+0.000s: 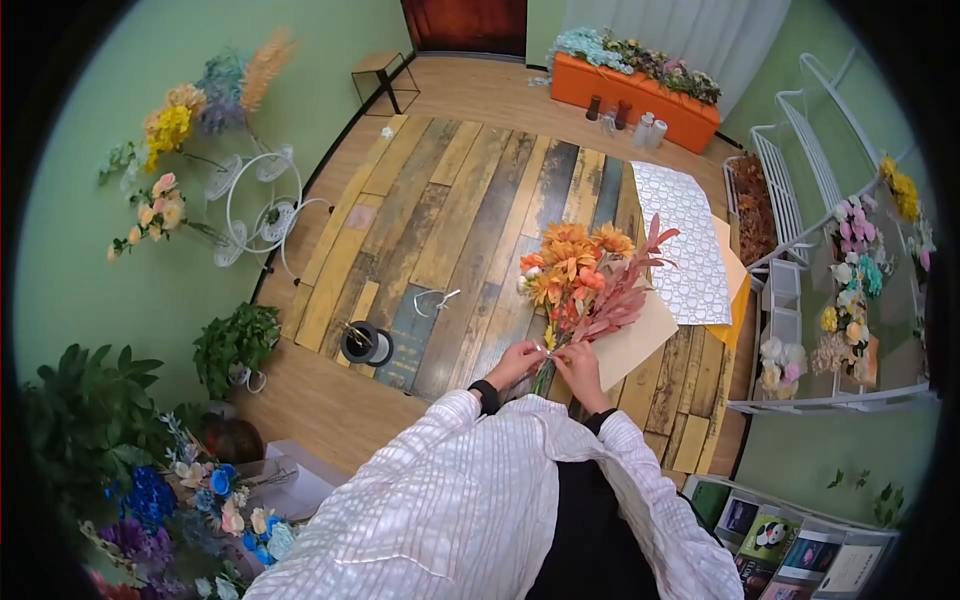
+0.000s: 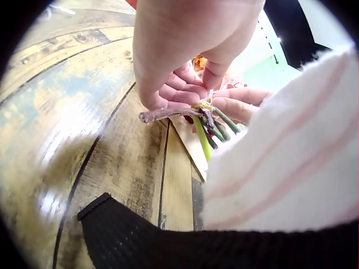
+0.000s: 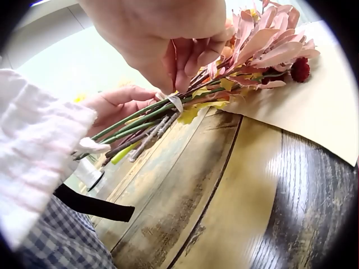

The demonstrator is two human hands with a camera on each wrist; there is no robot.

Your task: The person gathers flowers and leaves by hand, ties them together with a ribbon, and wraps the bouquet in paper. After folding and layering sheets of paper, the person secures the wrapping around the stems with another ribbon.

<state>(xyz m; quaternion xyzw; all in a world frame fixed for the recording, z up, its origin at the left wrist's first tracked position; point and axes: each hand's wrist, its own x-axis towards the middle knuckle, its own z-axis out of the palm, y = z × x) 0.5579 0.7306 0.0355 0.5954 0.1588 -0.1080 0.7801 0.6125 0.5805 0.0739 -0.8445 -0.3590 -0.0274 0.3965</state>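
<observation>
An orange and dusty-pink bouquet [image 1: 575, 275] lies on the wooden table, its stems [image 3: 134, 120] towards the person. A thin white tie [image 3: 176, 102] goes round the stems just below the flowers. My right hand [image 1: 580, 370] is over the stems, thumb and fingertips pinched together at the tie. From the other side my left hand [image 1: 515, 367] meets it, fingers curled, pinching a white strand [image 2: 210, 95] of the tie. The tie's ends are partly hidden by the fingers. Cut stem ends [image 2: 145, 117] stick out below both hands.
Beige paper [image 1: 640, 335] lies under the bouquet's right side, with white patterned paper [image 1: 685, 240] beyond it. To the left are a dark spool [image 1: 358, 343] and a white strip [image 1: 437, 301]. A white rack [image 1: 790, 300] with flowers stands at right, an orange planter [image 1: 630, 100] behind.
</observation>
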